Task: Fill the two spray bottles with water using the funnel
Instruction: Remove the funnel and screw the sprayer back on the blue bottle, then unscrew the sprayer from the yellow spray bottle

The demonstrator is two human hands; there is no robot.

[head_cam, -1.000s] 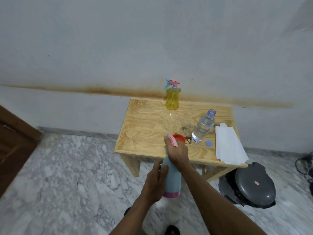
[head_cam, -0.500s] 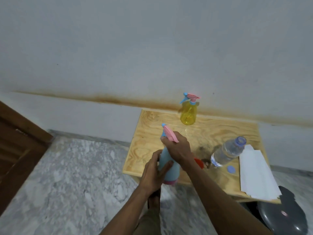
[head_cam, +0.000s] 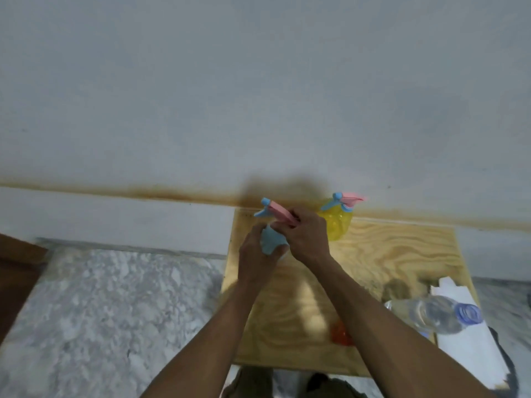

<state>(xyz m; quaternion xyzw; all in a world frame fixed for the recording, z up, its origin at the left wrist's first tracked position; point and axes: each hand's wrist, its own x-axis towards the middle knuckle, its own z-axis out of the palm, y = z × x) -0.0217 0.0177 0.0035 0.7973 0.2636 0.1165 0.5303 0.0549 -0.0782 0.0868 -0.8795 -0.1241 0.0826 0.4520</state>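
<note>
The light, rigid blue spray bottle (head_cam: pixel 270 244) was gripped by the left hand (head_cam: pixel 258 254); its pink trigger head (head_cam: pixel 280 214), seemingly, was clasped by the right hand (head_cam: pixel 309 237).

Plywood table (head_cam: pixel 388 254) w/ visible grain – clear plastic water bottle (head_cam: pixel 431 311), matt marble floor (head_cam: pixel 100 297)

- blue spray bottle (head_cam: pixel 271 244) carried up from below the table (head_cam: pixel 402 254) edge to above its far left corner
- right hand (head_cam: pixel 309 235) fingers still round the pink trigger head (head_cam: pixel 280 212), left hand (head_cam: pixel 257 258) still gripping the body
</note>
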